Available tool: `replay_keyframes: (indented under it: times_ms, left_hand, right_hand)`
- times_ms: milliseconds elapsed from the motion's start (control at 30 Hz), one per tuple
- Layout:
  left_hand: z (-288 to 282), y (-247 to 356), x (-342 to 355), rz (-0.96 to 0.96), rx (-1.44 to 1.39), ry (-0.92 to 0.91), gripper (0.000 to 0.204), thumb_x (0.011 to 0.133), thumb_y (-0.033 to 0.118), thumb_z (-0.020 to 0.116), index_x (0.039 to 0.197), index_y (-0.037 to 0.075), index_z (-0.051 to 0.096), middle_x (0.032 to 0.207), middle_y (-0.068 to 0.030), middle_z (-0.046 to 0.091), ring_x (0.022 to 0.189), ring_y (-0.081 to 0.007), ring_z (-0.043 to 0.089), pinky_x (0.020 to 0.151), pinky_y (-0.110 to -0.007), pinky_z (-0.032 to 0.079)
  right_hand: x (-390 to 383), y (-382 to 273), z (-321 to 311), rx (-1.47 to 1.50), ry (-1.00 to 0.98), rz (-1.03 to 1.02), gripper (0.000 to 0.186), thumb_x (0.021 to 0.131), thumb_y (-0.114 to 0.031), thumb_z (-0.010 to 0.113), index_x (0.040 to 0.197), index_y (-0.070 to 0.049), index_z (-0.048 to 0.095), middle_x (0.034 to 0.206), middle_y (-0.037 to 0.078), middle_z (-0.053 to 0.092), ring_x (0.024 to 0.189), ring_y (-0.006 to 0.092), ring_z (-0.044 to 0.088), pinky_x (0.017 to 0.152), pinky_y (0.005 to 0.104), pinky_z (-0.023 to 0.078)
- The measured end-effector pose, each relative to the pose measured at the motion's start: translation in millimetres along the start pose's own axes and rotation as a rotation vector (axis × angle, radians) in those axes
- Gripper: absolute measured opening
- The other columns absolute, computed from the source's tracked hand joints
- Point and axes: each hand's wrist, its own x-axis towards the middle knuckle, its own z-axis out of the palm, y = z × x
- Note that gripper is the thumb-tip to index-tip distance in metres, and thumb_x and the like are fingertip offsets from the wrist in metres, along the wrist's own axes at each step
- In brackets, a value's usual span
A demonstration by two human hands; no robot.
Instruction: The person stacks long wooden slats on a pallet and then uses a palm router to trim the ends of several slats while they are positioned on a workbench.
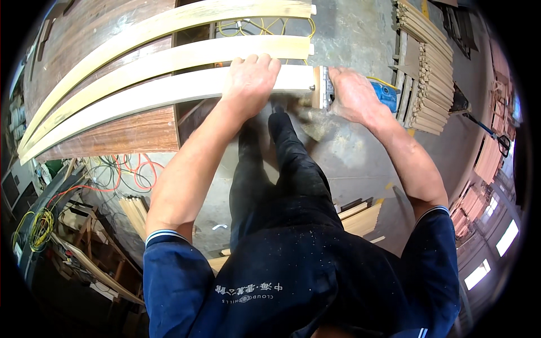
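My left hand (252, 81) is closed over a long pale wooden board (169, 97), near the end that juts past the brown bench top (129, 132). At that end my right hand (354, 96) wraps around a blue handheld power tool (385, 97), which looks like a trim router. Its flat base plate (324, 87) is against the board's end, and my fingers hide most of its body. Beyond lie a second pale board (242, 49) and a third board (225, 14), each with a short tenon at its right end.
Stacked wooden sticks (434, 84) lie on a pallet to the right. Yellow cable (248, 25) runs behind the boards. An orange hose (147, 163) and dark cords hang below the bench at left. Loose wood strips (360, 219) rest on the floor near my legs.
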Motion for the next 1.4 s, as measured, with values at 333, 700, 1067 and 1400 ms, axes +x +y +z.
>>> replay_keyframes:
  times_ms: [333, 700, 1067, 1400]
  left_hand:
    - [0, 1, -1, -0.005, 0.007, 0.009, 0.03, 0.077, 0.004, 0.066, 0.108, 0.007, 0.064, 0.096, -0.0077, 0.061, 0.091, -0.0269, 0.063, 0.075, -0.042, 0.049]
    - [-1, 1, -2, 0.011, 0.003, 0.049, 0.025, 0.077, 0.004, 0.066, 0.102, 0.008, 0.062, 0.093, -0.0079, 0.061, 0.089, -0.0272, 0.063, 0.075, -0.041, 0.05]
    - [-1, 2, -3, 0.012, -0.014, 0.06, 0.023, 0.077, 0.003, 0.066, 0.098, 0.008, 0.061, 0.092, -0.0085, 0.06, 0.089, -0.0278, 0.063, 0.077, -0.041, 0.05]
    - [-1, 4, -4, 0.006, 0.018, 0.064, 0.021, 0.077, 0.003, 0.067, 0.097, 0.008, 0.061, 0.09, -0.0078, 0.06, 0.089, -0.0264, 0.062, 0.076, -0.039, 0.049]
  right_hand:
    - [5, 4, 1, 0.027, -0.014, 0.005, 0.039, 0.076, -0.009, 0.071, 0.112, 0.004, 0.062, 0.106, 0.028, 0.067, 0.106, 0.0455, 0.065, 0.094, 0.0521, 0.054]
    - [7, 4, 0, 0.036, -0.004, -0.001, 0.039, 0.076, -0.009, 0.071, 0.111, 0.005, 0.062, 0.105, 0.029, 0.067, 0.104, 0.047, 0.066, 0.093, 0.0531, 0.054]
    - [14, 8, -2, 0.06, -0.013, 0.019, 0.045, 0.073, -0.019, 0.08, 0.107, 0.005, 0.061, 0.101, 0.03, 0.067, 0.1, 0.0486, 0.065, 0.09, 0.0526, 0.053]
    - [19, 12, -4, 0.053, -0.007, -0.008, 0.044, 0.073, -0.015, 0.077, 0.108, 0.005, 0.06, 0.102, 0.031, 0.067, 0.101, 0.0486, 0.066, 0.091, 0.0544, 0.054]
